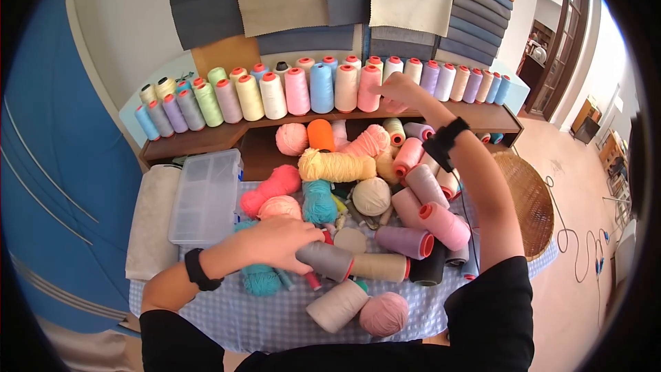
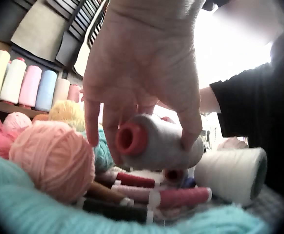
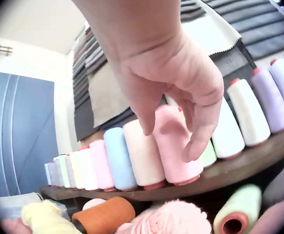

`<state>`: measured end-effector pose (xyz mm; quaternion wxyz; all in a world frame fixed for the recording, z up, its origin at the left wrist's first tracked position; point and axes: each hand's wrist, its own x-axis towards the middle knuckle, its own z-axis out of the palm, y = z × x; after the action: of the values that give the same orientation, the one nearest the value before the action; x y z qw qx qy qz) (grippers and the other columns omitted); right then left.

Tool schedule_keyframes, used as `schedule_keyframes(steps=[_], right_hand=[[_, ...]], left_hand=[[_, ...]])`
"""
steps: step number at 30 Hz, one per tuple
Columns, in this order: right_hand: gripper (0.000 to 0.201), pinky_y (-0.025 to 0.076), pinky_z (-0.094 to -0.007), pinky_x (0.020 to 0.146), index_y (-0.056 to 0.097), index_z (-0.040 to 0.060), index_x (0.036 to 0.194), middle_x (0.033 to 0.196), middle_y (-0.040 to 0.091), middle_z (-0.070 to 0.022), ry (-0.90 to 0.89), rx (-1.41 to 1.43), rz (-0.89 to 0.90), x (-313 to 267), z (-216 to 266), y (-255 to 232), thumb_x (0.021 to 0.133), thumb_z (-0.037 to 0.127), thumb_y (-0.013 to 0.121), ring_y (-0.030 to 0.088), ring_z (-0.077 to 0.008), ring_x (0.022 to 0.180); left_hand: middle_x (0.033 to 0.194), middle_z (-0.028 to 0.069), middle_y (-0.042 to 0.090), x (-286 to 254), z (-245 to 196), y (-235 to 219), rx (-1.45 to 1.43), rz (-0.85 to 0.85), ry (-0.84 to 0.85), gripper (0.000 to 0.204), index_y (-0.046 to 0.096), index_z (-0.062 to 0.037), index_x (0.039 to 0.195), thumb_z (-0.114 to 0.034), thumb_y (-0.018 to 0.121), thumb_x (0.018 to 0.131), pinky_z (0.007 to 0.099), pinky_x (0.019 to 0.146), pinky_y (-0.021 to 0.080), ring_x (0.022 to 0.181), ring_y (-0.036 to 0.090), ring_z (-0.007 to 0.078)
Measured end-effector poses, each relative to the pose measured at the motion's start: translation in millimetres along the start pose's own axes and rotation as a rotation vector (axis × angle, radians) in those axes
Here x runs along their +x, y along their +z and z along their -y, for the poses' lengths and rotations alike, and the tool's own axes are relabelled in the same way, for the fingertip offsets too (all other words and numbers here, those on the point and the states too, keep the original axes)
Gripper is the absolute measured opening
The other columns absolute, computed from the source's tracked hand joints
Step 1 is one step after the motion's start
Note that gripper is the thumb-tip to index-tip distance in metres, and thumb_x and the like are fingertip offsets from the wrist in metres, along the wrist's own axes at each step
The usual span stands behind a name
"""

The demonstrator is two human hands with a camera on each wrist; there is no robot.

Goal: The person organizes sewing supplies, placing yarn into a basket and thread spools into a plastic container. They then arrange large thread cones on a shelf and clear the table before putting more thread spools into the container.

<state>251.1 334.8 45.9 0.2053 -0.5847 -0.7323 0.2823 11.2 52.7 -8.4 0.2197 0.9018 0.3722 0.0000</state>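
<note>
Left grip: the left hand [image 2: 147, 68] clasps a grey thread cone with a red core [image 2: 154, 144], fingers and thumb curled round it, lifted just above the pile.
Right grip: the right hand [image 3: 176, 83] curls fingers and thumb round a pink thread cone [image 3: 176, 146] standing upright on the wooden shelf [image 3: 239, 168].
Shelf row: a peach cone [image 3: 143, 153] and a blue cone [image 3: 118, 158] stand beside it.
Table: a checked cloth table [image 1: 275, 317] carries yarn balls, including a peach yarn ball [image 2: 52, 158].

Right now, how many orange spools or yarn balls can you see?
1: an orange spool under the shelf, between pink yarn balls, also in the right wrist view. Others may be buried.
</note>
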Motion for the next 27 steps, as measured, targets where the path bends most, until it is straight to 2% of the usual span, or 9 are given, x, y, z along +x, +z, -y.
schedule_keyframes(steps=[3, 6, 7, 8, 12, 13, 16, 19, 27], right_hand=[[0.050, 0.049, -0.0262, 0.053, 0.065, -0.0057, 0.080, 0.073, 0.063, -0.0087, -0.174, -0.075, 0.238, -69, 31, -2, 0.080, 0.044, 0.060, 0.059, -0.0142, 0.059], [0.066, 0.048, -0.0351, 0.069, 0.061, -0.0067, 0.099, 0.084, 0.065, -0.0147, -0.736, -0.189, 0.489, -137, 47, 27, 0.078, 0.056, 0.061, 0.062, -0.0231, 0.077], [0.063, 0.046, -0.0370, 0.069, 0.063, -0.0050, 0.097, 0.086, 0.063, -0.0185, -0.765, -0.067, 0.593, -161, 52, 35, 0.076, 0.055, 0.060, 0.061, -0.0259, 0.077], [0.071, 0.047, -0.0375, 0.068, 0.060, -0.0082, 0.099, 0.082, 0.063, -0.0181, -0.677, -0.269, 0.606, -176, 65, 36, 0.073, 0.057, 0.063, 0.062, -0.0261, 0.076], [0.070, 0.047, -0.0356, 0.063, 0.063, -0.0059, 0.093, 0.076, 0.063, -0.0171, -0.723, -0.276, 0.492, -165, 53, 13, 0.066, 0.059, 0.067, 0.062, -0.0267, 0.070], [0.069, 0.047, -0.0349, 0.061, 0.064, -0.0054, 0.090, 0.075, 0.063, -0.0170, -0.729, -0.322, 0.448, -160, 49, 3, 0.065, 0.059, 0.069, 0.062, -0.0265, 0.069], [0.067, 0.049, -0.0322, 0.064, 0.065, -0.0048, 0.091, 0.078, 0.064, -0.0154, -0.466, -0.160, 0.248, -132, 28, -18, 0.064, 0.056, 0.071, 0.063, -0.0230, 0.072], [0.067, 0.052, -0.0313, 0.069, 0.063, -0.0041, 0.099, 0.086, 0.066, -0.0145, -0.293, 0.022, -0.106, -52, -28, -26, 0.066, 0.053, 0.072, 0.065, -0.0221, 0.079], [0.075, 0.053, -0.0300, 0.058, 0.053, -0.0046, 0.112, 0.088, 0.064, -0.0152, -0.048, 0.112, -0.324, 32, -65, 0, 0.064, 0.049, 0.075, 0.065, -0.0228, 0.077]], left_hand=[[0.087, 0.0104, 0.062, 0, 8, -16, 0.052, -0.236, 0.175, 0.046, 0.060, -0.0054, 0.099, -0.032, 0.075, 0.064, 0.0380, 0.073, 0.047, 0.079, 0.060, 0.0277], [0.088, 0.0112, 0.062, 6, -2, -41, -0.127, -0.397, 0.052, 0.046, 0.062, -0.0040, 0.096, -0.032, 0.077, 0.063, 0.0370, 0.070, 0.049, 0.079, 0.062, 0.0276], [0.088, 0.0112, 0.062, 10, -5, -51, -0.135, -0.396, 0.051, 0.046, 0.062, -0.0040, 0.096, -0.032, 0.077, 0.063, 0.0370, 0.070, 0.049, 0.079, 0.062, 0.0276], [0.089, 0.0121, 0.063, 15, -9, -59, -0.136, -0.492, 0.043, 0.048, 0.061, -0.0039, 0.099, -0.029, 0.078, 0.063, 0.0357, 0.070, 0.049, 0.080, 0.062, 0.0266], [0.100, 0.0134, 0.062, 29, -26, -49, -0.279, -0.782, -0.019, 0.052, 0.054, -0.0034, 0.111, -0.018, 0.078, 0.067, 0.0325, 0.071, 0.052, 0.085, 0.064, 0.0229], [0.110, 0.0132, 0.059, 31, -27, -45, -0.533, -0.772, -0.035, 0.058, 0.046, -0.0049, 0.122, -0.013, 0.074, 0.072, 0.0303, 0.072, 0.053, 0.089, 0.064, 0.0211], [0.117, 0.0123, 0.056, 26, -20, -43, -0.534, -0.794, -0.077, 0.061, 0.041, -0.0063, 0.128, -0.010, 0.071, 0.075, 0.0292, 0.071, 0.055, 0.090, 0.064, 0.0186], [0.111, 0.0122, 0.059, 11, -24, -45, -0.548, -0.682, -0.130, 0.059, 0.039, -0.0068, 0.130, -0.009, 0.068, 0.078, 0.0278, 0.069, 0.054, 0.087, 0.064, 0.0173], [0.103, 0.0110, 0.062, -11, -29, -39, -0.471, -0.432, -0.132, 0.053, 0.044, -0.0064, 0.127, -0.012, 0.067, 0.080, 0.0261, 0.071, 0.051, 0.083, 0.065, 0.0149]])
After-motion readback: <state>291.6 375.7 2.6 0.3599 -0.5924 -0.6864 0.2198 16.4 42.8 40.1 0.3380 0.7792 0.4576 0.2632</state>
